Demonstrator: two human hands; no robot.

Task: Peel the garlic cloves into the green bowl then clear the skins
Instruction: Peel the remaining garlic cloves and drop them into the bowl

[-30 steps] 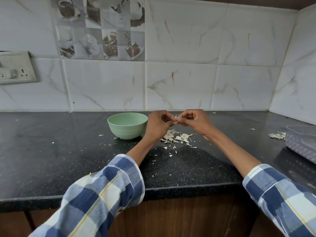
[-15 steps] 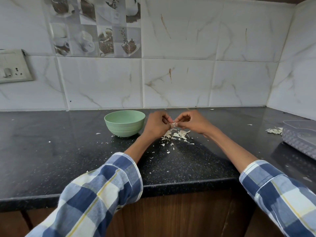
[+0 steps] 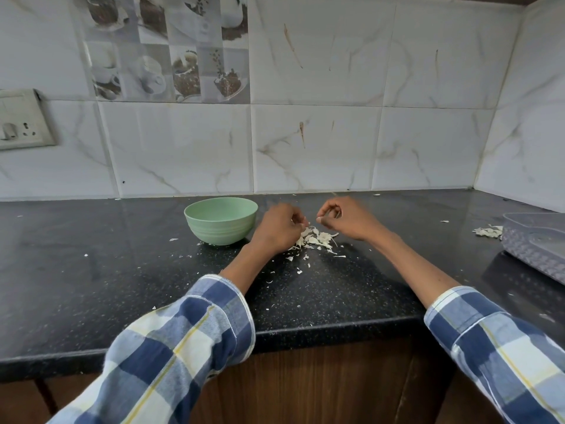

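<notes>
Head-worn wide view looks forward, down over countertop (image 3: 91, 286) toward tiled wall (image 3: 321, 148)

Left grip (image 3: 282, 226) curled; right grip (image 3: 345, 217) curled; apart; both forearms extended forward.

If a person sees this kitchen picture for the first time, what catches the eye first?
Two hands, the left hand and right hand, meet above a pile of garlic skins on the black counter. Just left of them stands the green bowl.
</notes>
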